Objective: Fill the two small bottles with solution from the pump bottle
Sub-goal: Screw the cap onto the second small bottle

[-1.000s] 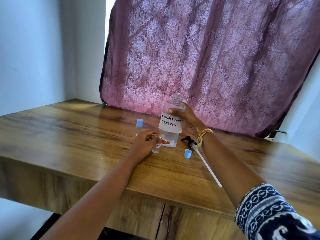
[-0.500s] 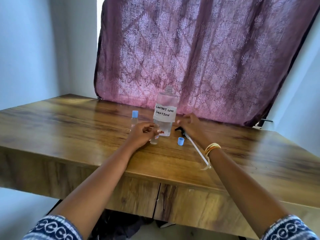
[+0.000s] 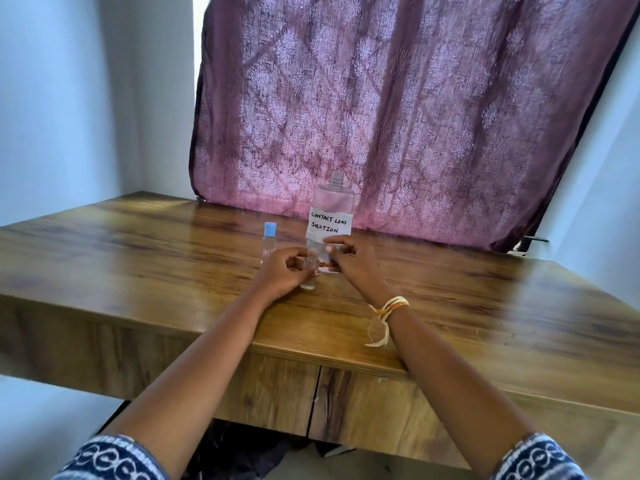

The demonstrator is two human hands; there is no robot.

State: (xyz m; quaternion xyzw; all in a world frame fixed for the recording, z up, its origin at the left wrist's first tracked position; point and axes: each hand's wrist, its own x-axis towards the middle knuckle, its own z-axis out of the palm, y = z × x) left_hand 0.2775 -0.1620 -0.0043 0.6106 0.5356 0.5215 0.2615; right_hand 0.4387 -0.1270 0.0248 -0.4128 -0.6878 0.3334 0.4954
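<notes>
At mid-frame on the surface [image 3: 450, 306], her left hand [image 3: 282, 273] grips the open small bottle [image 3: 310, 270] while her right hand [image 3: 349, 259], fingers curled, hovers over it, whether holding a cap I cannot tell; keep it upright before the pump bottle [image 3: 331, 216].

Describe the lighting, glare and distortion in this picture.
Head view: daylight glows through the patterned purple curtain, backlighting the clear labelled bottle; pale sheen lies on the brown wooden table at left; wide-angle bending tilts the walls and table edge; the open clear small bottle between the left hand and right hand is hard to make out.
</notes>
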